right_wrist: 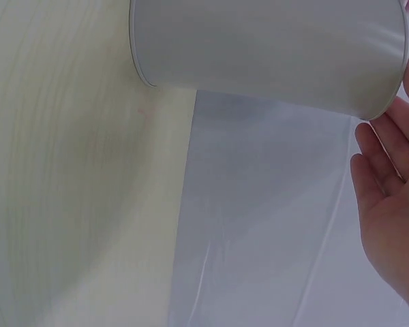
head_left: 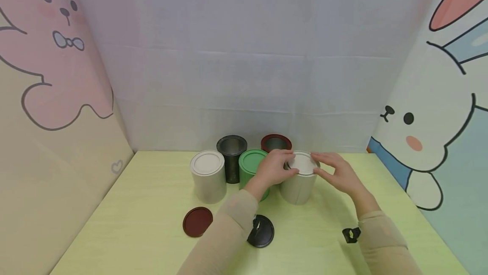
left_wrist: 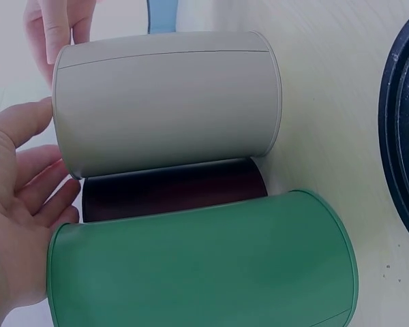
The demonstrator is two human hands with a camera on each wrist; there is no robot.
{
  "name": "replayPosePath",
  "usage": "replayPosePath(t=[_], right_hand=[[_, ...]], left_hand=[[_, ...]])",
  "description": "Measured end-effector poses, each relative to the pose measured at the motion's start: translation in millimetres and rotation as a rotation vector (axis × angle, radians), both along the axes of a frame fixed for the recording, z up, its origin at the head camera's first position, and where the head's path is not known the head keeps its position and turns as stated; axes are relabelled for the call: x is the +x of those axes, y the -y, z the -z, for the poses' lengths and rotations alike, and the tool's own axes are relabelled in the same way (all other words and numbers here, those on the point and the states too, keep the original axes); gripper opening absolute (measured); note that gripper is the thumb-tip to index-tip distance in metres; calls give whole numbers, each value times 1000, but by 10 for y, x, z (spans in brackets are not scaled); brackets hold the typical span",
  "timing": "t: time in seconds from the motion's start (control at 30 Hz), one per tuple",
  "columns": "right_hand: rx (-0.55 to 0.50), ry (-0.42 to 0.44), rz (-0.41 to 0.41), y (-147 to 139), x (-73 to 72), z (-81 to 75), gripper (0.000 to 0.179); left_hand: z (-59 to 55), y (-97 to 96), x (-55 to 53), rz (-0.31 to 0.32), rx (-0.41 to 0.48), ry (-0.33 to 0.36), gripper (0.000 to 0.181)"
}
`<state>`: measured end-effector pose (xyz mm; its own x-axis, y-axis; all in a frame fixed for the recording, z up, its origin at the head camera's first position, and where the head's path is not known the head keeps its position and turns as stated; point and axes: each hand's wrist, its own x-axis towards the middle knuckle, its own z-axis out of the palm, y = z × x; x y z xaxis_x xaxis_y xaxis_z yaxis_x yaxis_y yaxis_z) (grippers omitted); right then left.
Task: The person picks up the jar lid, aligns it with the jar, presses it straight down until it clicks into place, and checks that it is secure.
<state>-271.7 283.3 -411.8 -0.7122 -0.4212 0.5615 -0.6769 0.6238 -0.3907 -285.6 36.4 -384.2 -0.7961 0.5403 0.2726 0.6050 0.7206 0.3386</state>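
A white can [head_left: 298, 190] stands upright at the right end of a group of cans, a white lid [head_left: 303, 162] on its top. My left hand [head_left: 275, 167] holds the lid's left edge with thumb and fingers. From the opposite side, my right hand [head_left: 338, 173] holds the right edge. In the left wrist view, the left thumb [left_wrist: 31, 121] meets the can's rim, and some fingers reach behind it. The right fingers [right_wrist: 388, 153] lie along the rim in the right wrist view. Close by my left hand stands a green can [left_wrist: 204, 272] with a green lid [head_left: 252, 161].
Another lidded white can [head_left: 209, 184] stands at the left. Behind are an uncovered black can [head_left: 231, 162] and an uncovered dark red can [head_left: 276, 140]. A dark red lid [head_left: 197, 221] and a black lid [head_left: 263, 232] lie on the table [head_left: 152, 241] in front.
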Motion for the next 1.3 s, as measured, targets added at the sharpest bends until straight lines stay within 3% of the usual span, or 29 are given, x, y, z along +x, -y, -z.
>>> replayPosePath(t=[0.27,0.4,0.7,0.9,1.3], right_hand=[[12,-63,-12,25,-5,35,43],[20,-61,-1,32,3,19,41],[45,142,58,37,51,-118,40],[76,258,69,20,28,-193,43],[85,369,97,50,8,-295,46]], left_hand=[[-31,-10,24,31,-152,-73,28],[-20,-20,23,34,-176,-70,29],[-27,-28,51,13,-186,-29,34],[-38,-30,48,15,-180,-42,30],[-45,-50,41,1,-191,-48,23]])
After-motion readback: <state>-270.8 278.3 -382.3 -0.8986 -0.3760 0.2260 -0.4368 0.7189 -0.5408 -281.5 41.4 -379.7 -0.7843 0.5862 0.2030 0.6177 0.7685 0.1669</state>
